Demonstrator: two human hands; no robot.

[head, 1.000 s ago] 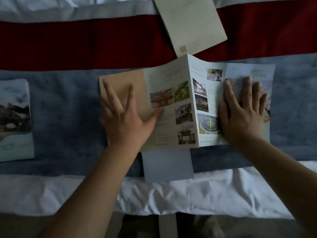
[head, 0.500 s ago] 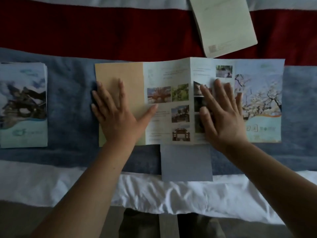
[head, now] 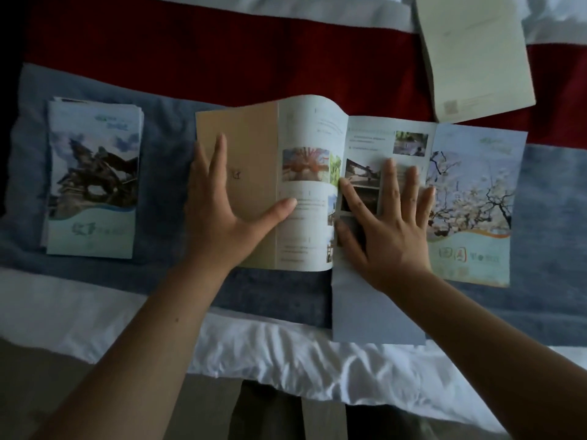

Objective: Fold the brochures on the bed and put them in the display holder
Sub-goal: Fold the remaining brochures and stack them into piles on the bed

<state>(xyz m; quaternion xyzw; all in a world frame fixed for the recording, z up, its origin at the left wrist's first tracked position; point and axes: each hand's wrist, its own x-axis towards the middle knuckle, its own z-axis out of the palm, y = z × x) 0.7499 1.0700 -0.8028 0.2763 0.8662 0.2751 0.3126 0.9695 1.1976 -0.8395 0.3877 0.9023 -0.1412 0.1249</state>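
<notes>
Head view, looking down on the bed [head: 95, 319].

Open brochure [head: 309, 173]: lies across the blue blanket [head: 552, 217] at picture centre, four panels side by side. The second panel from the left is humped, its top edge lifted off the bedding; the tan end panel and the blossom cover panel lie flat.

Left hand [head: 219, 214]: fingers spread, palm down on the tan panel at 9 o'clock of the brochure's middle. Thumb stretched toward 3 o'clock, tip touching the humped panel. Hand is flat and wide open, gripping nothing, only in contact with the paper.

Right hand [head: 389, 227]: fingers spread, palm down on the third panel, thumb at the centre crease, fingertips toward 12 o'clock. Likewise splayed flat, nothing clasped.

Folded brochures [head: 92, 176]: a stack at 9 o'clock of the open brochure, well apart, rock-picture cover uppermost.

Pale booklet [head: 473, 52]: at 1 o'clock, tilted, lying on the red band [head: 206, 49], its lower corner near the brochure's top edge.

Grey-blue sheet [head: 374, 315]: at 6 o'clock, its upper part under the brochure and the right wrist, its lower edge at the white sheet
</notes>
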